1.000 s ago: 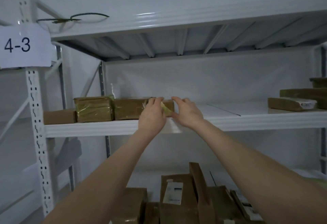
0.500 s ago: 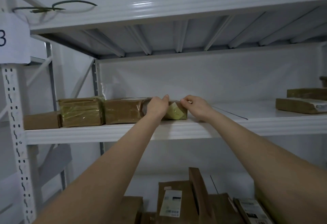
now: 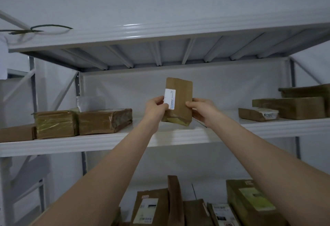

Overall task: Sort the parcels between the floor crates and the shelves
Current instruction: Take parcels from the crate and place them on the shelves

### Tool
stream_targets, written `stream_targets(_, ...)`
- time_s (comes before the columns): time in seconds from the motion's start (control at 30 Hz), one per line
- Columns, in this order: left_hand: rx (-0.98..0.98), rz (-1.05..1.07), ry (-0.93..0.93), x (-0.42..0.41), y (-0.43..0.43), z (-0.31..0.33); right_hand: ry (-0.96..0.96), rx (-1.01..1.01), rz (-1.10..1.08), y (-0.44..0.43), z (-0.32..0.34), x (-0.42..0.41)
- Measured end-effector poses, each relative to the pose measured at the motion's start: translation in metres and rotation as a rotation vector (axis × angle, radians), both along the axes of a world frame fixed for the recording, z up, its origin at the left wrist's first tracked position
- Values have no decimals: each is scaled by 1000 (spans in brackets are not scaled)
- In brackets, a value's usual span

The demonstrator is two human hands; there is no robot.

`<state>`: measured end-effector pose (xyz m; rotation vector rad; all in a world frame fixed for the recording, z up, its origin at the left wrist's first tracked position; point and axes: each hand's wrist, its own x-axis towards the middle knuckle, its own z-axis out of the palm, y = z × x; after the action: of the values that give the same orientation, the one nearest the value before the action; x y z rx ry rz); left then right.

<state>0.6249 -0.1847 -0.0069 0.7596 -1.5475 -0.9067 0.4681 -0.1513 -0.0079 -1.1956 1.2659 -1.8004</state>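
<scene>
A small brown parcel [image 3: 180, 99] with a white label stands upright above the white middle shelf [image 3: 160, 138], held between both hands. My left hand [image 3: 155, 109] grips its left edge, thumb on the label. My right hand [image 3: 202, 110] grips its right edge from the side. The parcel's lower end, with yellowish tape, is just over the shelf surface; I cannot tell whether it touches.
On the same shelf, three brown boxes [image 3: 105, 120] sit in a row at the left and a stack of parcels [image 3: 289, 107] lies at the right. The lower shelf holds several labelled parcels [image 3: 151, 206] standing on edge. Steel uprights [image 3: 80, 92] frame the bay.
The parcel lay flat beside the left boxes with both hands on it; now both hands have lifted it, turned it upright and brought it to the right. The view has tilted upward.
</scene>
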Motion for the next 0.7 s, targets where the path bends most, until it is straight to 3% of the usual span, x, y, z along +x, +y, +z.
stream_targets(0.13,-39,40,60,-25,23,9,-4,-52,-51,33,3,-17)
stream_targets(0.3,-14,12,142,-41,44,11,-287,-37,16,61,-1,-40)
stream_targets(0.47,56,-128,234,-47,50,3,-208,46,112,70,-8,-51)
stream_targets(0.63,125,-143,244,-39,53,-4,-273,62,227,76,-11,-52)
stream_targets(0.7,134,-160,258,-36,54,-7,-217,54,221,75,-13,-50)
